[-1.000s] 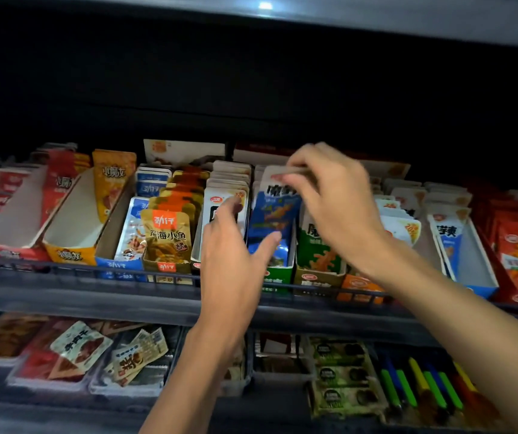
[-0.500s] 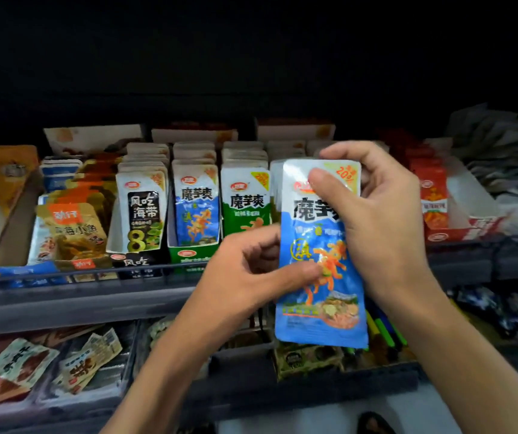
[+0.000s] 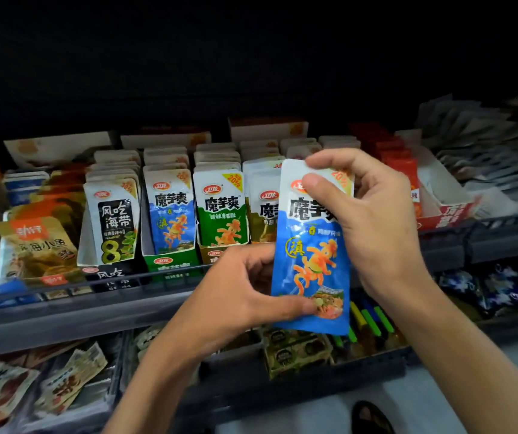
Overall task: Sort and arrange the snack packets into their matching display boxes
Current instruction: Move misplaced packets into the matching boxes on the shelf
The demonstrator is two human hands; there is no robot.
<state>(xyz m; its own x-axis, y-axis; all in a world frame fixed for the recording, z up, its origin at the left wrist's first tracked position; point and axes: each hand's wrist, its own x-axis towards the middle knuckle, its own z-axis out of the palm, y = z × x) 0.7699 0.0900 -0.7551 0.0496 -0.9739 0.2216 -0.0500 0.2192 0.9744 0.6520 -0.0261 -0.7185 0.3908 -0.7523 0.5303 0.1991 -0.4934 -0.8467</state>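
Nearest, both hands hold one blue packet [image 3: 311,264] upright in the air, in front of the upper shelf: the left hand [image 3: 236,292] pinches its lower edge between thumb and curled fingers, and the right hand [image 3: 373,220] grips its top, thumb across the logo. Behind it, past the shelf edge [image 3: 63,317], stand rows of display boxes. A matching blue packet [image 3: 171,214] fronts a green box [image 3: 170,264], between a black seaweed packet [image 3: 113,220] on its left and a green packet [image 3: 221,211] on its right.
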